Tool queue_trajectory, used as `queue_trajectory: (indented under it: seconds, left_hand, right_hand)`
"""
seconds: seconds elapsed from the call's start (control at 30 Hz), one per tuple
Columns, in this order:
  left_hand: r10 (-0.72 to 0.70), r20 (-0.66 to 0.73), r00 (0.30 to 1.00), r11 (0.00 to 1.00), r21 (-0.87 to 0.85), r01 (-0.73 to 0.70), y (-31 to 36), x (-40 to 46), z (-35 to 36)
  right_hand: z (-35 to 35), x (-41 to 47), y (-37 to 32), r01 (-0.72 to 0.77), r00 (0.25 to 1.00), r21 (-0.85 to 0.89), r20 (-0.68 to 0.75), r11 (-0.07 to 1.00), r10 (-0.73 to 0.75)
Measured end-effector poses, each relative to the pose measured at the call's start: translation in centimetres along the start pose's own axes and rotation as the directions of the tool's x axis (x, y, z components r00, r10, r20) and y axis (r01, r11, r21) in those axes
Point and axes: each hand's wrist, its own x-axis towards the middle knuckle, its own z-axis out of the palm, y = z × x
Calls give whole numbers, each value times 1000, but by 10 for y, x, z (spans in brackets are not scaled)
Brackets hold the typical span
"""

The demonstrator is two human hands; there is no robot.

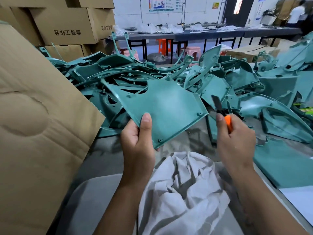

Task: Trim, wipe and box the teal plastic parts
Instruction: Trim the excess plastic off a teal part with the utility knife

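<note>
Head view: a flat teal plastic panel with moulded screw bosses (162, 107) is held above the table, pinched at its seven o'clock corner by the left hand (137, 138). An orange-handled black-bladed cutter (221, 112) is gripped in the right hand (235, 138), just beside the four o'clock corner. A slipped blade could gouge the panel or nick the left thumb; the crumpled grey cloth (184, 192) lies at six o'clock.

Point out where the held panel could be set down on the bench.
Bare grey table lies between the cardboard flap and the white cloth. A smaller patch sits under the panel, before the pile of teal parts. Far side and right are crowded.
</note>
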Motion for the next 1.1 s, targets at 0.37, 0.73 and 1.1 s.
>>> queue_trajectory:
  seconds: [0.37, 0.73, 1.1]
  left_hand:
    - [-103, -153, 983, 991, 67, 114, -18, 15, -15]
    - [-129, -185, 974, 979, 134, 155, -18, 21, -20]
    - [-207, -162, 965, 978, -47, 202, -7, 30, -33]
  right_hand:
    - [-6, -11, -17, 230, 901, 371, 267, 900, -341]
    - [0, -16, -20, 313, 820, 398, 345, 862, -457]
    - [0, -18, -27, 362, 809, 431, 296, 827, -508]
